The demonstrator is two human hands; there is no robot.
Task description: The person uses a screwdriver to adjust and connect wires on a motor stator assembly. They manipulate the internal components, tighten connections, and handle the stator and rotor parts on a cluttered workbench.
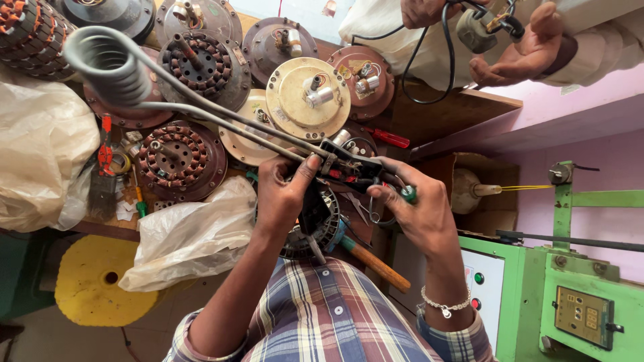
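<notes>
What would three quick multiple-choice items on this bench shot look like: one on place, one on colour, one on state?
1. Where does the coiled end of the long metal heating rod sit?
A. Upper left, over the fan motors
B. On the green machine
C. On the floor

2. What colour is the disc lying at lower left?
A. Red
B. Yellow
C. Blue

3. How is the left hand placed?
A. Open and flat on the bench
B. Closed around the rod's black handle end
C. Resting on the plastic bag

Answers:
1 A: the coil hangs over the fan motors at upper left.
2 B: the disc is plainly yellow.
3 B: the fingers wrap the black handle, while the right hand holds a green-capped tool beside it.
</notes>
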